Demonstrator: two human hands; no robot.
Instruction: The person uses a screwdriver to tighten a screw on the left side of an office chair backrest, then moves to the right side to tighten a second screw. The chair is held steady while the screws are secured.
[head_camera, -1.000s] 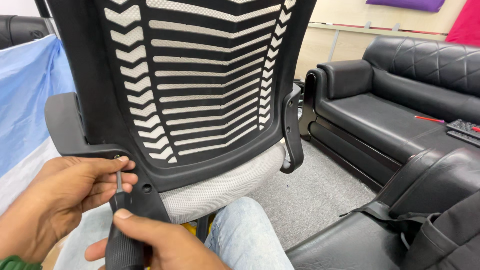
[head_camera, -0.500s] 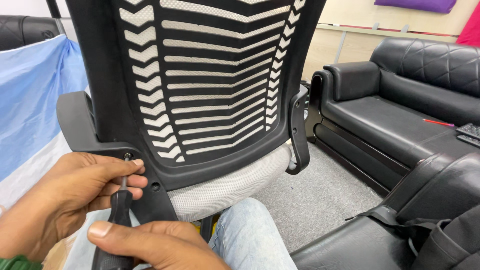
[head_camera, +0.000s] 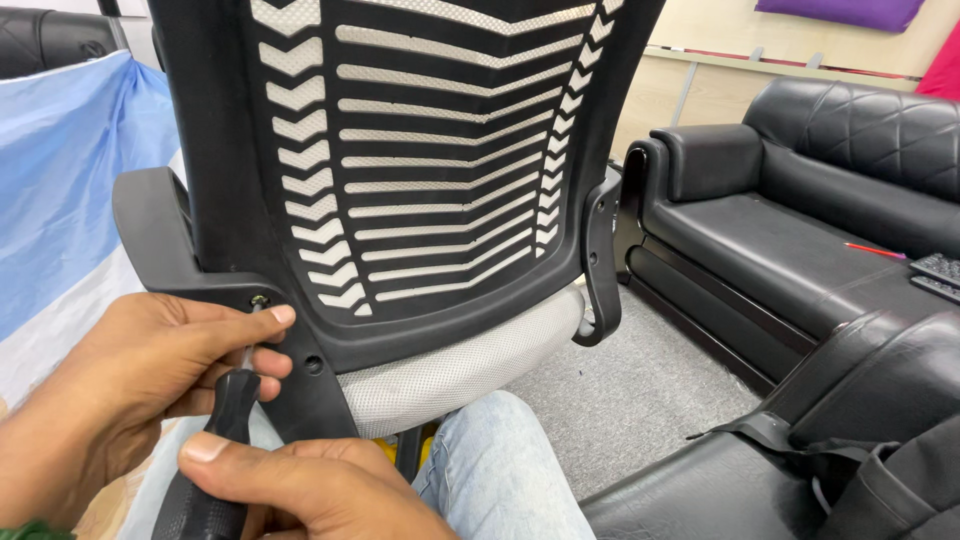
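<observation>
1. The right hand (head_camera: 320, 490) is wrapped around the black handle of a screwdriver (head_camera: 225, 430).
2. The screwdriver's long axis runs steeply upward, tip on a screw (head_camera: 259, 300) at the lower left corner of the office chair back (head_camera: 420, 150) (beside the armrest (head_camera: 160, 235)).
3. The left hand (head_camera: 150, 380) pinches the shaft near its tip, fingers closed.
</observation>
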